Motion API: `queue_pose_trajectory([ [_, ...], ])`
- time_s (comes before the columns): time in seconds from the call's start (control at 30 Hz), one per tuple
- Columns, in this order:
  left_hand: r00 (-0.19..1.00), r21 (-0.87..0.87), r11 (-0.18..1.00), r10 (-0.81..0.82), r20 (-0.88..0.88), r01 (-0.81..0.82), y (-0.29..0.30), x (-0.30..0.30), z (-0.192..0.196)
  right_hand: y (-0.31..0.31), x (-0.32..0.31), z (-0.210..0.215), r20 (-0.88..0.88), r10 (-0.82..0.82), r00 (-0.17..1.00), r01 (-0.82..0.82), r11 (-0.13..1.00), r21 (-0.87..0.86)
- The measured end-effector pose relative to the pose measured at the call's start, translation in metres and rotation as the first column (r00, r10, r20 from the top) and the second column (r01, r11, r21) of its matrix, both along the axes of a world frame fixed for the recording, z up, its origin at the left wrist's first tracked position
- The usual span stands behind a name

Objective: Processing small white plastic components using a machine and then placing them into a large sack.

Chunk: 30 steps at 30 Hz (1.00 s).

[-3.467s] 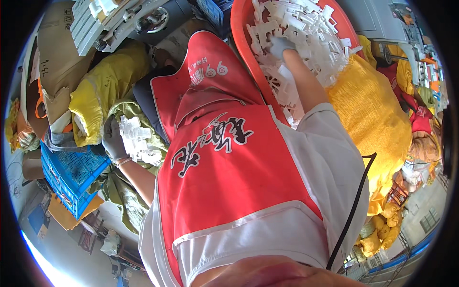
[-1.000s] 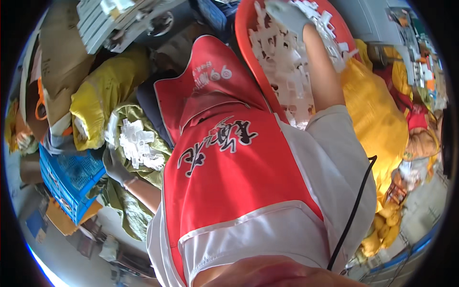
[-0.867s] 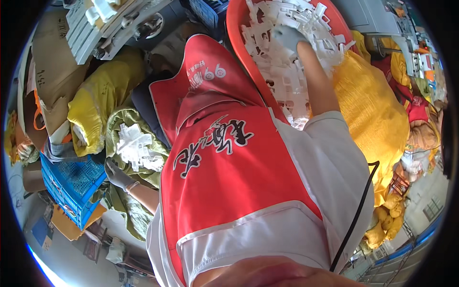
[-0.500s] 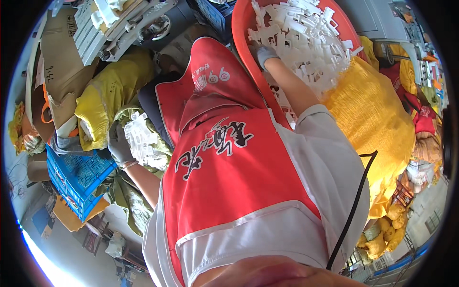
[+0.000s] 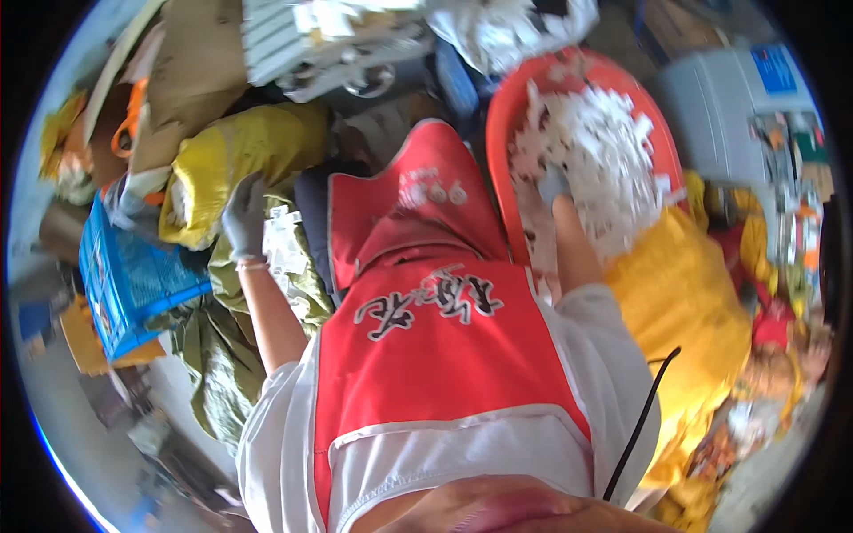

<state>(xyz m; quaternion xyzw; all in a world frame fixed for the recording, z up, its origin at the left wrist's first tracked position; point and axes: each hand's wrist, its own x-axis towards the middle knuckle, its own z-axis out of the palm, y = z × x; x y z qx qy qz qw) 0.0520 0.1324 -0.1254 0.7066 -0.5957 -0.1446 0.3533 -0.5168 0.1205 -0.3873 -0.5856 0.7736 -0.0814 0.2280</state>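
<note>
My left hand [image 5: 242, 216], in a grey glove, is beside the opening of a green sack [image 5: 227, 289]. Its fingers stretch upward in front of a yellow sack [image 5: 244, 142], and nothing shows in them. White plastic pieces [image 5: 284, 244] lie in the green sack. Over on the right, my right hand [image 5: 554, 184], also gloved, reaches into a red tub [image 5: 498, 147] heaped with white plastic parts [image 5: 600, 147]. Blur and the parts around it hide its fingers.
An orange-yellow woven sack [image 5: 680, 311] leans against the tub's near end. At left stand a blue plastic crate [image 5: 111, 284] and cardboard [image 5: 195, 80]. A grey metal machine [image 5: 338, 58] is at the far side, with a white plastic bag [image 5: 511, 31] beside it.
My left hand has moved up and its fingers now point away from me. My right hand has shifted from the tub's left rim in among the parts. The whole view has tilted.
</note>
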Motion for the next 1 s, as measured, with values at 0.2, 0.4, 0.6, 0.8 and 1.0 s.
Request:
queue_pose_trajectory([
  [0.2, 0.995, -0.278, 0.956, -0.095, 0.019, 0.096, -0.032, -0.028, 0.058, 0.008, 0.023, 0.079, -0.045, 0.009, 0.999, -0.019, 0.976, -0.215],
  [0.4, 0.947, -0.404, 0.868, -0.195, 0.255, 0.287, -0.087, -0.068, 0.118, 0.004, 0.019, 0.157, 0.088, -0.002, 0.996, 0.042, 0.887, -0.459],
  [0.6, 0.889, -0.220, 0.874, -0.373, 0.266, 0.433, -0.155, -0.084, 0.124, -0.015, 0.030, 0.228, 0.283, 0.141, 0.949, 0.066, 0.787, -0.614],
  [0.8, 0.924, -0.245, 0.892, -0.380, 0.047, 0.379, -0.167, -0.075, 0.125, -0.066, 0.089, 0.296, 0.909, 0.262, 0.323, 0.406, 0.829, -0.383],
  [1.0, 0.857, -0.143, 0.845, -0.505, 0.100, 0.515, -0.175, -0.077, 0.127, -0.118, 0.139, 0.338, 0.841, 0.491, 0.227, 0.237, 0.810, -0.536],
])
